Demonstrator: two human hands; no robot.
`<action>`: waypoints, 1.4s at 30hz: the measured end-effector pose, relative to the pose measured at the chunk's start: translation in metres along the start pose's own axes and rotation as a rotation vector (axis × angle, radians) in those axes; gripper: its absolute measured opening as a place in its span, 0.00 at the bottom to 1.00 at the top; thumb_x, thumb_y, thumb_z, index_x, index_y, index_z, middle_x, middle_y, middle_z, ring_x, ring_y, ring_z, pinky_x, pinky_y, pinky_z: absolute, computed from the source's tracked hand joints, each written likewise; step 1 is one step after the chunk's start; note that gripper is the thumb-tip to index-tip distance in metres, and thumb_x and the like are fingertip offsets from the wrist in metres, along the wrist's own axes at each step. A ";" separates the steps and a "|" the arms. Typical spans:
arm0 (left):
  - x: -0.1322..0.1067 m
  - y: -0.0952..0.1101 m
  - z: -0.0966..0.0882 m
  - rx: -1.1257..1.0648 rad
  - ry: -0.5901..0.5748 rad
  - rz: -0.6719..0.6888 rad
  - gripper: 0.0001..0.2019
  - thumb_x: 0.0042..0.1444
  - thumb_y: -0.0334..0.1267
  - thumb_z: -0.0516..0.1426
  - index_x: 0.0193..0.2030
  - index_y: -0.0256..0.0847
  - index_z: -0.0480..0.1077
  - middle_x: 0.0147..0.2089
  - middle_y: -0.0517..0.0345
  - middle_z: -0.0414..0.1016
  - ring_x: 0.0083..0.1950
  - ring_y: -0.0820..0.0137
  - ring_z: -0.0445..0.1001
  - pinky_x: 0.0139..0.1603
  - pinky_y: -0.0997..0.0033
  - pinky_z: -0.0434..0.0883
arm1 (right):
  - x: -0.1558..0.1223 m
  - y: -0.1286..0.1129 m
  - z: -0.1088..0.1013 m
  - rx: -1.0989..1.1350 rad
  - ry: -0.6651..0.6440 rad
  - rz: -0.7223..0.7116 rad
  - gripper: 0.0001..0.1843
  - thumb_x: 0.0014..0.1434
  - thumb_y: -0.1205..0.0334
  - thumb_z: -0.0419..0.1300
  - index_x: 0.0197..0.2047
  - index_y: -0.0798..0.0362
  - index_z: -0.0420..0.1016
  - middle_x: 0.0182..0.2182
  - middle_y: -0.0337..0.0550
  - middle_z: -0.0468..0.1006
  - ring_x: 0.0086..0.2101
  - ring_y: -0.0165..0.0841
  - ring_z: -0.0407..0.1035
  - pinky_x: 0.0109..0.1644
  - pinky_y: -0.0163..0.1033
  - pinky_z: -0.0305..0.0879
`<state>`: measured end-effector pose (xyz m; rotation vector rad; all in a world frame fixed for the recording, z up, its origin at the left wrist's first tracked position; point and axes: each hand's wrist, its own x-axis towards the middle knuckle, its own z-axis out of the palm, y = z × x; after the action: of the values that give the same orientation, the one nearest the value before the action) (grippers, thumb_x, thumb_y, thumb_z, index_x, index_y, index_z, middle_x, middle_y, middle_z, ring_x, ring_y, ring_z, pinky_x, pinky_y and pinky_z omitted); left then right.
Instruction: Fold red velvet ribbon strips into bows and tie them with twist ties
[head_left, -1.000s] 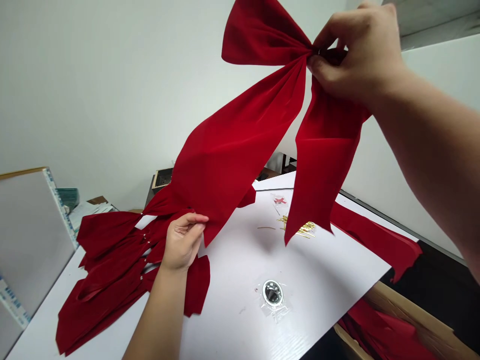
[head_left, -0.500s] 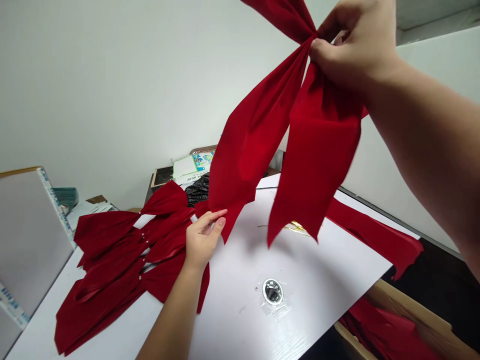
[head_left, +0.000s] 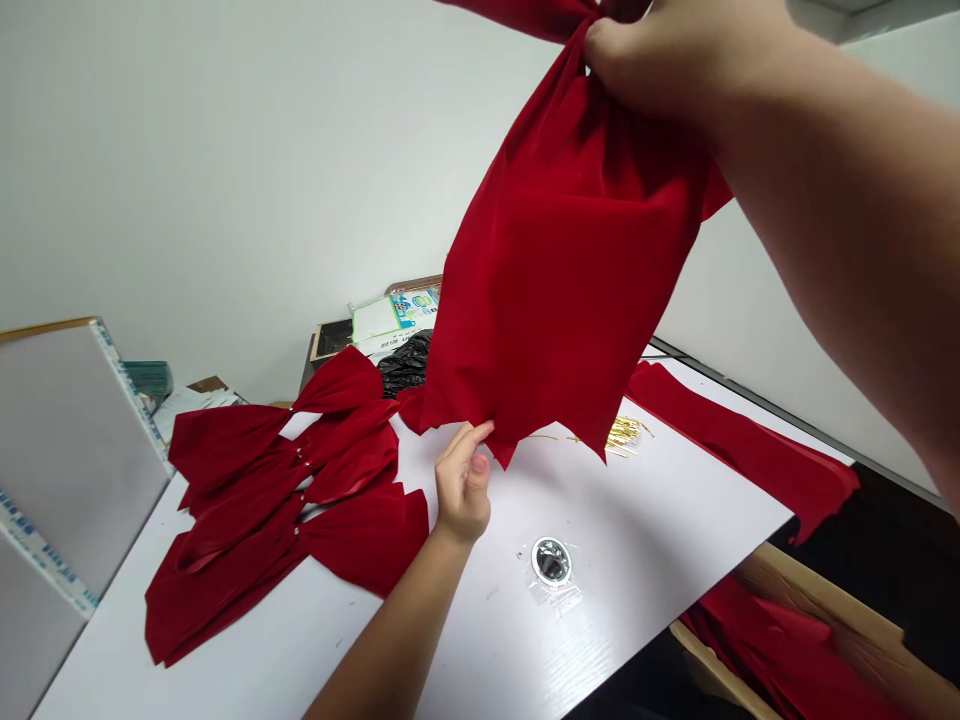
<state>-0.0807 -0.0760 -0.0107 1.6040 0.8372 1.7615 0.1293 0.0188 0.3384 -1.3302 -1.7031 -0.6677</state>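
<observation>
White tabletop (head_left: 510, 630) below, red bow (head_left: 570, 230) held up above it.
I read this as straightening the tails (head_left: 532, 330): my right hand (head_left: 697, 55) grips the bow's gathered neck, my left hand (head_left: 461, 485) curls at the notched hem (head_left: 587, 432), pinching or not I can't tell. Next calls, I'd judge, for a light smoothing touch; it looks velvety, with pointed ends, and more bows (head_left: 232, 555) lie left.

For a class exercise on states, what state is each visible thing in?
Held bow: gathered, tails hanging
Right hand: gripping bow
Left hand: at bow's edge, grip unclear
Other bows: gathered, overlapping
Strip: overhanging table edge
Box: open, cloth inside
Gold ties: loose heap
Black plastic: crumpled
</observation>
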 end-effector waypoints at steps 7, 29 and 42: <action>0.002 0.014 0.015 -0.004 0.087 -0.159 0.11 0.60 0.45 0.64 0.39 0.39 0.76 0.39 0.53 0.74 0.44 0.67 0.76 0.49 0.71 0.73 | 0.000 -0.008 0.014 -0.025 0.013 0.028 0.18 0.52 0.64 0.61 0.45 0.59 0.85 0.41 0.52 0.83 0.44 0.43 0.76 0.51 0.47 0.73; 0.023 0.013 0.008 -0.365 0.212 -0.634 0.23 0.36 0.49 0.76 0.30 0.33 0.78 0.30 0.56 0.77 0.34 0.75 0.73 0.40 0.74 0.71 | -0.011 0.065 0.052 -0.246 -0.175 0.065 0.14 0.60 0.59 0.59 0.46 0.55 0.79 0.41 0.52 0.81 0.45 0.43 0.72 0.44 0.47 0.68; 0.016 0.010 0.015 -0.313 0.306 -0.521 0.26 0.42 0.49 0.74 0.38 0.39 0.65 0.22 0.68 0.66 0.23 0.83 0.59 0.25 0.82 0.58 | -0.019 0.078 0.055 -0.165 -0.132 0.087 0.19 0.59 0.58 0.58 0.47 0.60 0.82 0.42 0.55 0.81 0.50 0.50 0.75 0.52 0.52 0.71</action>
<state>-0.0674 -0.0689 0.0081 0.8302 0.9566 1.6634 0.1891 0.0769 0.2877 -1.5857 -1.7120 -0.6953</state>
